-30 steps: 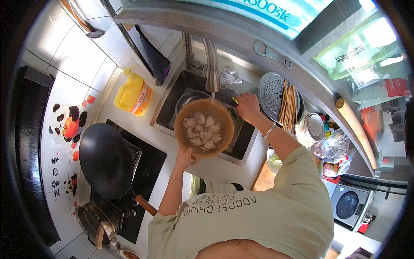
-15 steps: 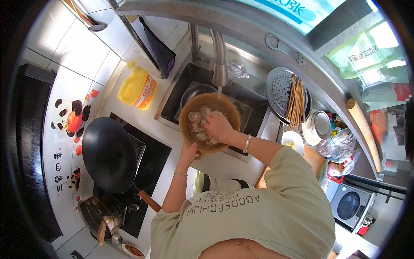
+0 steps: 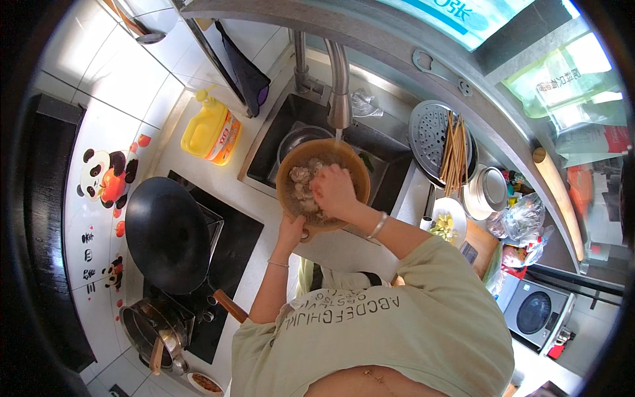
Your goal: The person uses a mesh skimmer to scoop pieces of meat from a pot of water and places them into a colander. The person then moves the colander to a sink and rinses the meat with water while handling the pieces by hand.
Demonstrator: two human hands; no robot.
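Rinsing meat chunks in a brown bowl over the sink

Centre of frame: left hand point(image 3: 291, 231) grips the near rim of the brown bowl point(image 3: 291, 192), fingers curled round it. Right hand point(image 3: 334, 192) is down in the meat pieces point(image 3: 301, 175), fingers loosely bent, can't tell if it's grabbing any. Above, the faucet point(image 3: 340, 86) runs water in; black wok point(image 3: 165, 235) sits at left.

Bright daylight from window point(image 3: 562, 73) upper right; glare there; strong fisheye bending, black rim vignette.
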